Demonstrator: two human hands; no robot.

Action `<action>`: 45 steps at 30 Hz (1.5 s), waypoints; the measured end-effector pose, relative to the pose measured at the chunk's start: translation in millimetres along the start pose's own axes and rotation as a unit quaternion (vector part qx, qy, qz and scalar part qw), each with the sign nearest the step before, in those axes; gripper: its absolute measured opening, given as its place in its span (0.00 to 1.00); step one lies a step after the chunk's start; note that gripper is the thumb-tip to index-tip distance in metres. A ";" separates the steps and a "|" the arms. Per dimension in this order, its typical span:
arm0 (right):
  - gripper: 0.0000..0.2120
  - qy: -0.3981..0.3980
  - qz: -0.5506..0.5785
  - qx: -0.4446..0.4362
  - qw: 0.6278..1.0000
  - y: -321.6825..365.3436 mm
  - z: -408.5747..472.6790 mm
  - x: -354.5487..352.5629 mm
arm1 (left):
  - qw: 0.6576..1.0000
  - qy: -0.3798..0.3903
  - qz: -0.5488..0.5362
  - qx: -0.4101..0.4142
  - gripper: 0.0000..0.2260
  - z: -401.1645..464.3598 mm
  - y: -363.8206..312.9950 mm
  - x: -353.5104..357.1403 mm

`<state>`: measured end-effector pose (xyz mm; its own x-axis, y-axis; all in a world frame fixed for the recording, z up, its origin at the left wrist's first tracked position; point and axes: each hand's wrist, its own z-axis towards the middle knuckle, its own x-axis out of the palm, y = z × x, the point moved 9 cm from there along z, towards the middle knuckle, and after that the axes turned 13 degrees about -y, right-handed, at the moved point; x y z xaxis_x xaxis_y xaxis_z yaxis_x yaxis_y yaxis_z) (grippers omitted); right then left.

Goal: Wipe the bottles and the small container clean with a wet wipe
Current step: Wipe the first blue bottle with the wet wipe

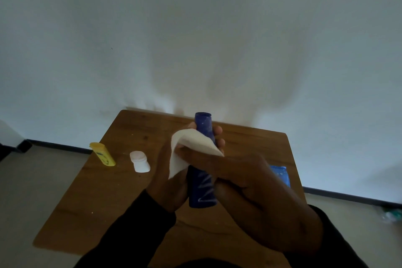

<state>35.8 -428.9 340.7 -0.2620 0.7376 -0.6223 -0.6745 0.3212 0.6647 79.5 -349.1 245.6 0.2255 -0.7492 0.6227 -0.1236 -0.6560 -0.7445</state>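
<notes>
A tall dark blue bottle (pixel 202 189) is held upright above the wooden table (pixel 104 198). My left hand (pixel 168 183) grips it from the left, with fingertips showing past its right side near the top. My right hand (pixel 245 183) pinches a white wet wipe (pixel 185 148) and presses it against the bottle's front. A yellow bottle (pixel 102 154) stands at the table's left edge. Next to it, to the right, stands a small white container (pixel 140 161) with a pale pink top.
A blue wipe packet (pixel 281 174) lies on the table's right side, partly hidden behind my right hand. A white wall rises behind the table. Some crumpled clear plastic (pixel 391 215) lies on the floor at the far right.
</notes>
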 end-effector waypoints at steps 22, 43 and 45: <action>0.24 0.041 -0.190 0.041 0.980 -42.8 -8.6 7.9 | 0.973 -0.155 0.165 0.047 0.11 23.8 -25.8 -18.6; 0.25 0.140 -0.208 0.042 0.967 -35.2 -27.4 25.1 | 0.982 -0.124 0.145 -0.011 0.14 10.5 -15.3 -16.6; 0.23 0.069 -0.213 0.014 0.975 -36.6 -17.0 11.4 | 0.985 -0.095 0.136 -0.041 0.18 4.8 -5.5 -7.8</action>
<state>45.8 -442.3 302.2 -0.0539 0.4481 -0.8924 -0.7231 0.5987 0.3444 83.1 -339.2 243.7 0.3500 -0.8724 0.3413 -0.2799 -0.4451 -0.8506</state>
